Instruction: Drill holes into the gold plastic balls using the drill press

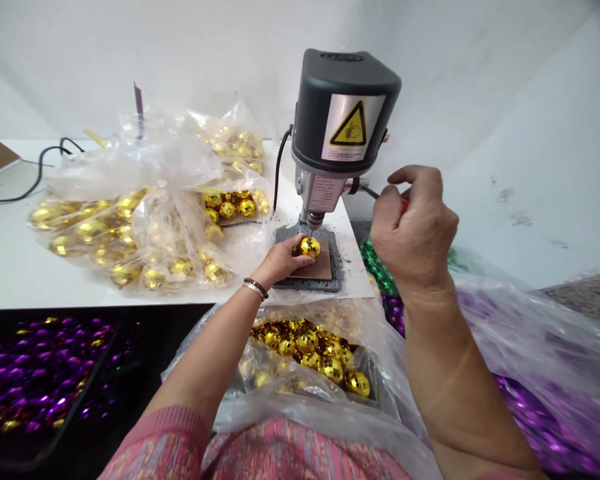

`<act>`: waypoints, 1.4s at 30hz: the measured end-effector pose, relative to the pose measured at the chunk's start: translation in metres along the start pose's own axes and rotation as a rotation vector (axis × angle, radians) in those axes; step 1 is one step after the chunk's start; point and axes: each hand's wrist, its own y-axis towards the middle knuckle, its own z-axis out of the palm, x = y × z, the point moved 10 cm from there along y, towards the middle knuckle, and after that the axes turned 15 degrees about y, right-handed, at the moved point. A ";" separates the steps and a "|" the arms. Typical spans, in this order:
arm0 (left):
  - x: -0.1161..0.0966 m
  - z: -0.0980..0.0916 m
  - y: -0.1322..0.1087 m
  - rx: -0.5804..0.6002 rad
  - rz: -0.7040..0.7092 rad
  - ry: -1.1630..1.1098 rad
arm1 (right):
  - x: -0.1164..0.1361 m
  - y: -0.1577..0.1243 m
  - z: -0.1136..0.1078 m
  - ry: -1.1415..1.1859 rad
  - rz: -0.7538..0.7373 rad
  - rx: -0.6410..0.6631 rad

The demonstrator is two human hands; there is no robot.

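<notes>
A gold mirrored ball rests on a brown board on the base of a small bench drill press. My left hand is closed around the ball's left side, thumb in front. The thin drill bit comes down to the top of the ball; I cannot tell how deep it goes. My right hand is raised at the right of the machine, wrapped round the red grip of the feed lever.
Clear plastic bags of gold balls lie left on the white table. An open bag of gold balls sits at my lap. Purple balls are low left; purple and green balls lie right. A black cable crosses the table.
</notes>
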 end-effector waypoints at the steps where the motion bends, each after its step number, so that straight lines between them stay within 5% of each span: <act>1: 0.002 0.000 0.001 -0.004 -0.011 0.014 | 0.000 -0.004 0.001 -0.003 -0.003 0.003; 30: -0.002 -0.002 -0.005 -0.023 -0.034 -0.081 | -0.022 -0.047 0.026 0.068 -0.152 -0.152; 38: 0.000 -0.003 -0.007 -0.038 -0.062 -0.041 | -0.048 -0.063 0.047 0.107 -0.036 -0.119; 42: 0.000 0.000 -0.006 -0.028 -0.052 -0.095 | -0.034 -0.052 0.031 0.202 -0.088 -0.145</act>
